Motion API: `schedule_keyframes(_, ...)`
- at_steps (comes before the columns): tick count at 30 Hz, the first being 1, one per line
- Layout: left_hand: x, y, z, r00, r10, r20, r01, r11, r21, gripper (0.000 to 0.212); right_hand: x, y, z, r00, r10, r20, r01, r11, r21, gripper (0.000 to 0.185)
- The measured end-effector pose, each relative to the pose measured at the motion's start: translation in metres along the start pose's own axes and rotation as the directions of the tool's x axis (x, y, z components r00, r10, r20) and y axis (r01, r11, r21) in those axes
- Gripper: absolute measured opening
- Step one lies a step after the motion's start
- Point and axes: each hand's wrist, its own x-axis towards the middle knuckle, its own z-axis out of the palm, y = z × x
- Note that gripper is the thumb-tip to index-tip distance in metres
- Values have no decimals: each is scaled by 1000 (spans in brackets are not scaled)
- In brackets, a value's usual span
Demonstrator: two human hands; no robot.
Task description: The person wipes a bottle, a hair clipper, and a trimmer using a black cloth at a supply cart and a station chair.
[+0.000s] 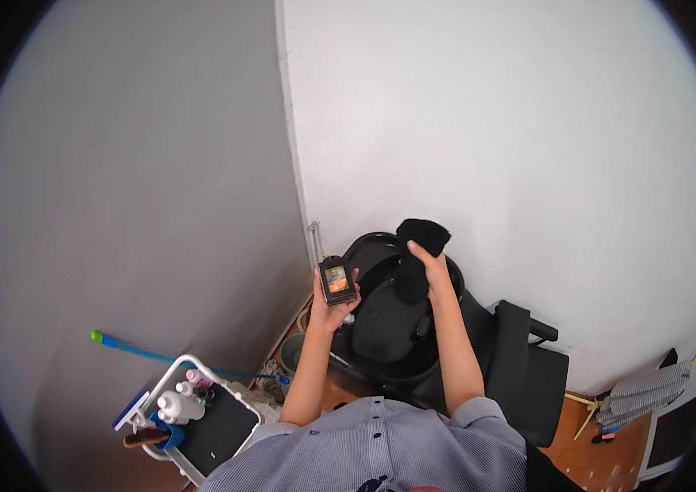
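Observation:
In my left hand lies a small black box-shaped item with a colored picture or screen on its face; which of the two I cannot tell. Thumb and fingers wrap its sides. My right hand grips a black cloth, its thumb pressed on top and a dark fold hanging down. Both hands are above a glossy black shampoo basin. A dark fitting sits at the basin's right inner side, partly in shadow.
Beside the basin stands a black salon chair. A white-framed trolley at lower left holds several bottles, a blue cup and a brush. A blue mop handle leans behind it. Striped cloth hangs at right.

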Motion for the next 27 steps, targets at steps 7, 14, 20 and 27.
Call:
schedule_keyframes(7,67,-67,39,988,-65,-140,118,903,412,58,-28,-65,15,822,-335,461,533,164,-830,64)
schedule_keyframes(14,110,-83,56,991,-117,-63,130,947,293,60,-31,-65,-34,680,-178,711,719,-26,-695,62)
schedule_keyframes(20,132,-104,58,972,-229,-47,223,855,468,59,4,-87,-50,747,-369,552,564,-87,-821,61)
schedule_keyframes(27,175,-105,49,971,-238,-11,225,899,375,61,-9,-93,-73,734,-107,671,663,-104,-742,65)
